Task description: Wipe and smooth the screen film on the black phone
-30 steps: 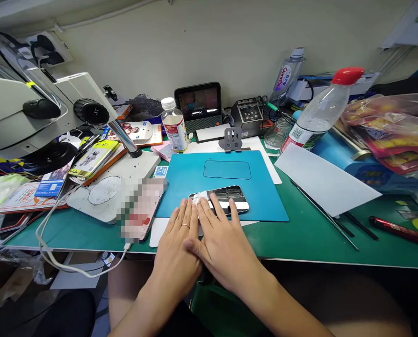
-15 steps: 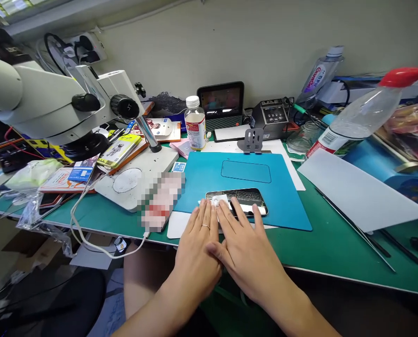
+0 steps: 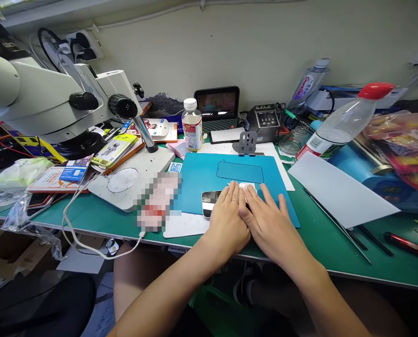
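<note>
A smartphone [image 3: 209,202] with a glossy, mirror-like face lies flat on the blue mat [image 3: 191,187]. Across it rests my left hand [image 3: 228,217], palm down with straight fingers and a ring on one of them. My right hand [image 3: 270,215] lies beside it, also flat, its thumb touching the left hand. Under the fingertips a crumpled white wipe [image 3: 250,186] peeks out at the phone's right part. Most of the wipe and the phone's right half are hidden by the hands. On the mat behind the hands is a drawn phone-shaped outline [image 3: 240,172].
A microscope base [image 3: 153,161] and a blurred-out phone [image 3: 160,201] on a white cable stand left. Behind are a bottle [image 3: 192,126], a screen [image 3: 219,103] and a metal stand [image 3: 247,142]. At right lie a white sheet [image 3: 342,187], tweezers [image 3: 338,227] and a red-capped bottle [image 3: 349,119].
Both hands have slid together to the right over the phone with the wipe. The phone's left end now shows, while its right end is covered. The camera view has shifted slightly.
</note>
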`<state>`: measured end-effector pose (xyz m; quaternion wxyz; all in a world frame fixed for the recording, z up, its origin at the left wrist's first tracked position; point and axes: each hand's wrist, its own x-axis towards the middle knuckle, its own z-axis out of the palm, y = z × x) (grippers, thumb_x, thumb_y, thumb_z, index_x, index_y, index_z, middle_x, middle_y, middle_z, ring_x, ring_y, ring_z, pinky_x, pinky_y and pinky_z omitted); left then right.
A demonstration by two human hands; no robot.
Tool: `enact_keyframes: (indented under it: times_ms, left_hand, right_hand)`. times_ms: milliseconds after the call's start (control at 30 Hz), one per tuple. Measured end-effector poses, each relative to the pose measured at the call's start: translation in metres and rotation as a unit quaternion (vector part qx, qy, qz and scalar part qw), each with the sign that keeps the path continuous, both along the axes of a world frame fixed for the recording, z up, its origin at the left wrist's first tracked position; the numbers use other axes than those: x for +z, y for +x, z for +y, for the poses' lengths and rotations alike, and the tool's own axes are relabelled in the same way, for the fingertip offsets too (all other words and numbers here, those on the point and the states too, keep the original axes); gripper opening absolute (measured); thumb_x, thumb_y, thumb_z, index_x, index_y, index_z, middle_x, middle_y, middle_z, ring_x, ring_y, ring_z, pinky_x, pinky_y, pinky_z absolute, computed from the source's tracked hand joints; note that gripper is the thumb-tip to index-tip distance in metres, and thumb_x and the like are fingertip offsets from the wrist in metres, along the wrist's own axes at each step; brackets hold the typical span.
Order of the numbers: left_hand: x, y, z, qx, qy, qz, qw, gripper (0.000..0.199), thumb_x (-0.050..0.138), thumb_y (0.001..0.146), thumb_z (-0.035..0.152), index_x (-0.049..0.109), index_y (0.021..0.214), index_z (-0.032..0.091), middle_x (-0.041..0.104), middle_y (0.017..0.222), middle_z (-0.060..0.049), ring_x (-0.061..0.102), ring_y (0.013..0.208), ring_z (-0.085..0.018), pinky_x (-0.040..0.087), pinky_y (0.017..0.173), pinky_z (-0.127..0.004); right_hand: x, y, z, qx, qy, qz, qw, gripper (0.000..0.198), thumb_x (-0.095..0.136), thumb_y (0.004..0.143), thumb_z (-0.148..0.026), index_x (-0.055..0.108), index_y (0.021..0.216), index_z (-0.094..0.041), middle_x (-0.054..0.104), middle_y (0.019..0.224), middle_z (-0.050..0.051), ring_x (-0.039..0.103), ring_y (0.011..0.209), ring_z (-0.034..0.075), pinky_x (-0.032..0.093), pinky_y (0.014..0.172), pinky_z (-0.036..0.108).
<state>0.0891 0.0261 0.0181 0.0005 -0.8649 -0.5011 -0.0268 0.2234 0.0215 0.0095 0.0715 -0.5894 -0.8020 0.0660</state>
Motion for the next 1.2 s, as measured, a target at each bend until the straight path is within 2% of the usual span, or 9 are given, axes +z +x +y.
enact_keyframes:
  times_ms: [100, 333, 467, 600, 767, 933, 1033, 1200]
  left_hand:
    - [-0.004, -0.018, -0.005, 0.011, 0.027, -0.015, 0.999, 0.059, 0.034, 0.101, 0.026, 0.032, 0.153, -0.001, 0.034, 0.159, -0.021, 0.027, 0.15, -0.032, 0.026, 0.123, -0.044]
    - [-0.02, -0.073, -0.032, 0.061, 0.09, 0.02, 0.994, 0.059, 0.038, 0.095, 0.017, 0.036, 0.151, -0.001, 0.036, 0.158, -0.023, 0.029, 0.149, -0.035, 0.029, 0.121, -0.048]
    - [-0.028, -0.085, -0.045, 0.063, 0.118, 0.008, 0.991, 0.06, 0.036, 0.093, 0.015, 0.035, 0.151, 0.0, 0.036, 0.158, -0.022, 0.028, 0.15, -0.033, 0.034, 0.118, -0.049]
    - [-0.029, -0.079, -0.058, 0.05, 0.134, -0.009, 0.99, 0.062, 0.038, 0.092, 0.017, 0.033, 0.153, 0.004, 0.036, 0.159, -0.019, 0.027, 0.151, -0.032, 0.036, 0.117, -0.048]
    - [-0.024, -0.056, -0.069, 0.026, 0.132, -0.011, 0.991, 0.06, 0.035, 0.094, 0.018, 0.034, 0.153, 0.003, 0.039, 0.158, -0.018, 0.03, 0.149, -0.031, 0.036, 0.118, -0.046]
    - [-0.021, -0.015, -0.056, 0.005, 0.102, 0.002, 0.995, 0.059, 0.033, 0.099, 0.027, 0.037, 0.152, 0.001, 0.038, 0.157, -0.02, 0.032, 0.148, -0.035, 0.035, 0.119, -0.047]
    - [-0.019, 0.002, -0.045, -0.002, 0.083, -0.002, 0.997, 0.063, 0.037, 0.099, 0.032, 0.034, 0.153, 0.0, 0.035, 0.158, -0.021, 0.029, 0.149, -0.035, 0.03, 0.122, -0.048]
    - [-0.017, -0.001, -0.048, -0.004, 0.093, -0.036, 0.995, 0.061, 0.035, 0.102, 0.035, 0.036, 0.152, 0.001, 0.037, 0.158, -0.02, 0.028, 0.149, -0.033, 0.027, 0.123, -0.045]
  right_hand:
    - [0.004, -0.017, 0.001, 0.008, -0.005, -0.001, 1.0, 0.081, 0.011, 0.1, -0.064, 0.033, 0.156, -0.011, 0.033, 0.162, 0.011, 0.016, 0.154, 0.036, 0.018, 0.119, 0.066]
    - [0.008, -0.072, -0.011, 0.084, -0.008, 0.054, 0.995, 0.081, 0.01, 0.101, -0.061, 0.033, 0.156, -0.006, 0.03, 0.162, 0.014, 0.019, 0.154, 0.033, 0.014, 0.122, 0.06]
    - [0.005, -0.08, -0.026, 0.111, 0.005, 0.088, 0.99, 0.08, 0.011, 0.101, -0.061, 0.031, 0.156, -0.006, 0.029, 0.162, 0.015, 0.02, 0.154, 0.029, 0.01, 0.123, 0.06]
    - [0.006, -0.07, -0.04, 0.114, 0.021, 0.085, 0.99, 0.075, 0.017, 0.103, -0.058, 0.033, 0.155, -0.007, 0.031, 0.161, 0.015, 0.022, 0.153, 0.028, 0.01, 0.124, 0.059]
    - [0.003, -0.044, -0.053, 0.124, 0.048, 0.042, 0.99, 0.077, 0.027, 0.1, -0.062, 0.037, 0.154, -0.009, 0.032, 0.16, 0.014, 0.025, 0.151, 0.037, 0.014, 0.121, 0.066]
    - [-0.007, -0.008, -0.051, 0.08, 0.071, -0.003, 0.994, 0.077, 0.025, 0.1, -0.062, 0.037, 0.154, -0.009, 0.03, 0.161, 0.013, 0.021, 0.151, 0.041, 0.017, 0.116, 0.072]
    - [-0.011, 0.008, -0.047, 0.061, 0.073, -0.011, 0.995, 0.072, 0.022, 0.102, -0.057, 0.033, 0.156, -0.011, 0.03, 0.162, 0.01, 0.018, 0.153, 0.039, 0.018, 0.116, 0.072]
    - [-0.015, 0.01, -0.052, 0.054, 0.069, -0.007, 0.996, 0.071, 0.023, 0.103, -0.056, 0.027, 0.158, -0.011, 0.029, 0.163, 0.009, 0.018, 0.154, 0.035, 0.019, 0.117, 0.069]
